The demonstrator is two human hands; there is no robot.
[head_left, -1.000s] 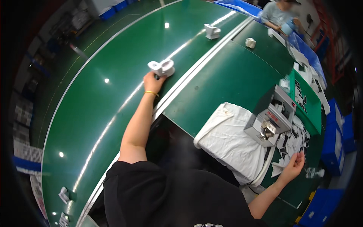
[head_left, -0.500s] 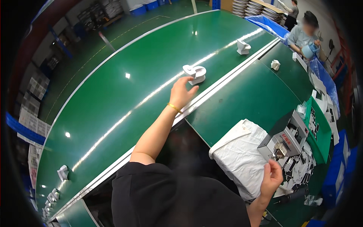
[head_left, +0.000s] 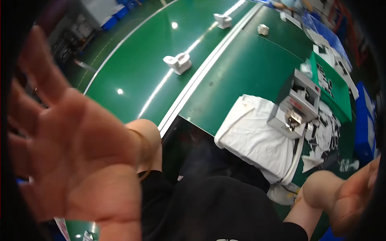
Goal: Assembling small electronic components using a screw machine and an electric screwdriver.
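Observation:
My left hand [head_left: 80, 156] is raised large and close at the left, palm toward me, fingers spread and holding nothing. Blur softens its edges. At the lower right, my right hand [head_left: 352, 201] is also lifted, and its fingers run into the dark rim, so their pose is unclear. On the green belt [head_left: 136, 76] stands a white piece [head_left: 178, 63] shaped like a small toilet, apart from both hands. A similar white piece [head_left: 223, 21] is farther along. A grey box-shaped machine [head_left: 295, 104] with a metal part at its front stands beside a white cloth-covered pad [head_left: 257, 138].
Right of the machine lies a heap of small white and black pieces [head_left: 323, 132]. Behind it is a green bin [head_left: 339, 94]. A small white piece [head_left: 263, 29] sits on the far table. Blue bins [head_left: 364, 120] line the right. Another person's arms [head_left: 287, 6] show at the top.
My left hand has left the white piece on the belt and come up close at the left. My right hand has moved from beside the machine to the right rim. The view has shifted.

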